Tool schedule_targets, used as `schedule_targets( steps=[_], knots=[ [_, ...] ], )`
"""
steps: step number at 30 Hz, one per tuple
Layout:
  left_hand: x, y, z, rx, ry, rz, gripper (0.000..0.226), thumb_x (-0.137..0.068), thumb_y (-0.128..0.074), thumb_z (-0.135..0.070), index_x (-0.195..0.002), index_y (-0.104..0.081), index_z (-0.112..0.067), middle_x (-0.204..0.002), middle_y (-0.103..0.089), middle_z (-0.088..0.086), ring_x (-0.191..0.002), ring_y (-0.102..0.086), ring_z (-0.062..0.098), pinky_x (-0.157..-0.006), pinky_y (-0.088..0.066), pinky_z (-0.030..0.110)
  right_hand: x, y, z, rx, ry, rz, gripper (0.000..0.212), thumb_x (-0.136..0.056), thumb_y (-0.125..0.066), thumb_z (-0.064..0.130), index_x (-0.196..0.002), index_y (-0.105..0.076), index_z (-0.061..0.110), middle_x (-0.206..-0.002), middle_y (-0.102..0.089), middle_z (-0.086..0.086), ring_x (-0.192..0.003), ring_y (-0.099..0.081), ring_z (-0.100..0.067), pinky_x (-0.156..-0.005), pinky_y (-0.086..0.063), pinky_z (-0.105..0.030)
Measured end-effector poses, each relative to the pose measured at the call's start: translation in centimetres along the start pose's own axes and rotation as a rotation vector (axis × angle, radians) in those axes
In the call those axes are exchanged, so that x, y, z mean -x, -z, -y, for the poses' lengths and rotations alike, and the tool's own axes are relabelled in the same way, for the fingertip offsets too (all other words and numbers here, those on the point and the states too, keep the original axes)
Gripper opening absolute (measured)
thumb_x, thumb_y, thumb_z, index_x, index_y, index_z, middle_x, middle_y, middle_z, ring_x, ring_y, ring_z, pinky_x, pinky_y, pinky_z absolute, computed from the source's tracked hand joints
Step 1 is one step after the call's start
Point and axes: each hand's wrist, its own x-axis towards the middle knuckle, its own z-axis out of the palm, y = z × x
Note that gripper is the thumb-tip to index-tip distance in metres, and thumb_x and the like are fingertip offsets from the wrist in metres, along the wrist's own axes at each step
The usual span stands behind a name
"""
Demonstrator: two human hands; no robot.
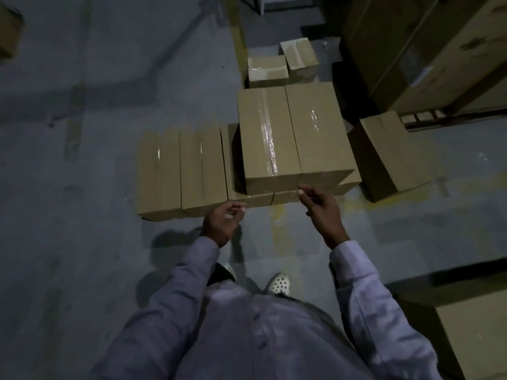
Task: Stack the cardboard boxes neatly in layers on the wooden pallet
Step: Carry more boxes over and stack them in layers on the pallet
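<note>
Boxes [270,138], brown with glossy tape, lie two layers deep; our left hand [223,219] and right hand [322,208] curl loosely, empty.

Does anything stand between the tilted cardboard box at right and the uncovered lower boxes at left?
Yes: the two taped brown cardboard boxes of the upper layer stand between the tilted brown cardboard box and the uncovered lower boxes.

Two taped cardboard boxes [267,138] sit side by side atop a lower row [181,171]; left hand [222,220] and right hand [321,207] hover empty nearby.
</note>
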Motion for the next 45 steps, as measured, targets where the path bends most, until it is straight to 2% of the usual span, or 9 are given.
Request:
schedule_targets(
  steps=[11, 17, 21, 24, 27, 31, 36, 39, 45],
  knots=[
    [-32.4, -3.9, 0.4, -0.627, -0.357, 0.207, 0.069, -0.095, -0.050, -0.074, -0.158, -0.044, -0.045, -0.173, -0.030, -0.007, -0.162, -0.014, 0.026, -0.126, -0.014, 0.056, -23.8, -6.8, -5.3, 0.147, 0.005, -0.225, 0.024, -0.105, -0.069, 0.042, -0.128, -0.074, 0.038, -0.130, -0.067, 0.020, -0.123, -0.060, -0.008, -0.094, -0.059, -0.042],
    [-45.7, -9.9, 10.3, -0.765, -0.357, 0.309, 0.072, -0.088, -0.049, -0.081, -0.156, -0.040, -0.058, -0.178, 0.000, -0.016, -0.162, 0.020, 0.038, -0.120, 0.009, 0.078, -37.1, -10.0, -15.0, 0.343, 0.121, -0.229, 0.025, -0.104, -0.068, 0.041, -0.127, -0.074, 0.036, -0.125, -0.067, 0.021, -0.121, -0.056, -0.010, -0.098, -0.054, -0.051],
    [-49.1, -10.8, 15.3, -0.888, -0.418, 0.339, 0.079, -0.091, -0.053, -0.079, -0.161, -0.021, -0.061, -0.176, 0.021, -0.013, -0.157, 0.032, 0.044, -0.111, 0.004, 0.088, -42.2, -10.9, -19.8, 0.563, 0.176, -0.139, 0.032, -0.104, -0.062, 0.046, -0.129, -0.073, 0.029, -0.132, -0.068, -0.001, -0.123, -0.054, -0.028, -0.100, -0.038, -0.031],
    [-48.6, -10.5, 16.9, -0.860, -0.419, 0.292, 0.080, -0.091, -0.053, -0.079, -0.161, -0.018, -0.063, -0.175, 0.026, -0.010, -0.154, 0.033, 0.050, -0.110, 0.002, 0.090, -42.8, -11.2, -22.0, 0.686, 0.182, -0.128, 0.033, -0.101, -0.067, 0.042, -0.132, -0.072, 0.031, -0.148, -0.057, -0.004, -0.133, -0.048, -0.031, -0.106, -0.039, -0.039],
    [-47.5, -9.4, 17.5, -0.643, -0.264, 0.252, 0.081, -0.090, -0.070, -0.065, -0.158, -0.026, -0.066, -0.171, 0.036, -0.009, -0.156, 0.032, 0.045, -0.118, 0.005, 0.080, -42.8, -11.5, -21.4, 0.649, 0.208, -0.091, 0.044, -0.099, -0.075, 0.035, -0.141, -0.066, 0.032, -0.162, -0.038, -0.005, -0.144, -0.039, -0.031, -0.114, -0.041, -0.046],
    [-47.4, -7.5, 17.9, -0.315, -0.107, 0.288, 0.091, -0.085, -0.088, -0.039, -0.156, -0.036, -0.062, -0.167, 0.045, -0.004, -0.153, 0.038, 0.019, -0.126, 0.000, 0.038, -44.2, -11.8, -19.5, 0.560, 0.206, 0.192, 0.077, -0.096, -0.078, 0.045, -0.163, -0.039, 0.042, -0.177, -0.011, 0.009, -0.166, -0.001, -0.022, -0.127, -0.028, -0.049],
    [-47.7, -8.3, 16.7, -0.114, -0.037, 0.322, 0.095, -0.083, -0.091, -0.034, -0.155, -0.037, -0.064, -0.163, 0.026, -0.034, -0.155, 0.006, 0.000, -0.134, -0.013, 0.038, -45.9, -11.2, -18.6, 0.596, 0.127, 0.263, 0.096, -0.092, -0.076, 0.063, -0.167, -0.017, 0.053, -0.177, -0.016, 0.018, -0.166, -0.003, -0.022, -0.128, -0.028, -0.062],
    [-47.4, -8.3, 15.4, 0.000, -0.050, 0.202, 0.095, -0.084, -0.090, -0.034, -0.158, -0.037, -0.057, -0.169, 0.030, -0.025, -0.151, -0.003, -0.015, -0.122, -0.023, 0.018, -44.7, -11.5, -17.0, 0.575, 0.187, 0.209, 0.098, -0.092, -0.078, 0.059, -0.168, -0.017, 0.050, -0.175, 0.003, 0.028, -0.166, 0.001, -0.015, -0.126, -0.029, -0.051],
    [-45.1, -5.1, 11.2, -0.111, -0.239, 0.133, 0.101, -0.084, -0.089, -0.036, -0.165, -0.031, -0.045, -0.176, 0.022, -0.013, -0.153, 0.003, -0.018, -0.120, -0.026, 0.024, -40.1, -12.0, -12.3, 0.469, 0.235, 0.125, 0.101, -0.090, -0.083, 0.051, -0.170, -0.022, 0.040, -0.179, 0.001, 0.017, -0.164, -0.010, -0.006, -0.121, -0.036, -0.043]
  ],
)
